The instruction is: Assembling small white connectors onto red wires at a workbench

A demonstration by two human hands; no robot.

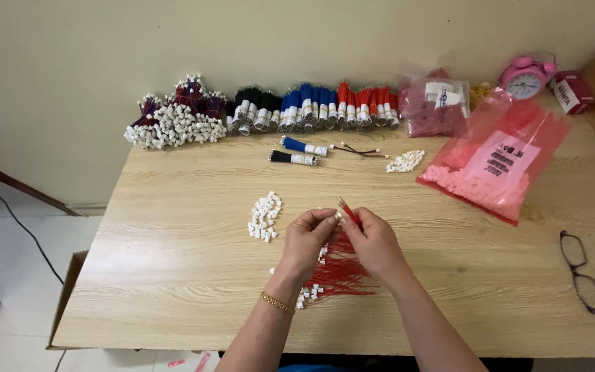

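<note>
Left hand [309,238] and right hand [373,241] meet above the near middle of the worktop [173,275], fingertips pinched together around a small white connector housing [337,215] and the ends of a few red wires [348,210]; both hands are closed on these parts. Directly beneath the hands lies a loose fan of red wire leads [339,272], with white housings showing at its left edge, which suggests some leads are already fitted; how many remain bare cannot be told. Just to the left, a small heap of loose white housings [264,215] sits unused. Farther back lie a blue bundle [304,146], a black bundle [293,158] and a second small heap of housings [405,161]. To the right are spectacles [582,271] and a red-tinted bag of parts [497,162]. Along the wall stand many untouched bundles [311,107] and a pile of finished-looking harnesses [173,117], so, judged from this, much stock is left.
</note>
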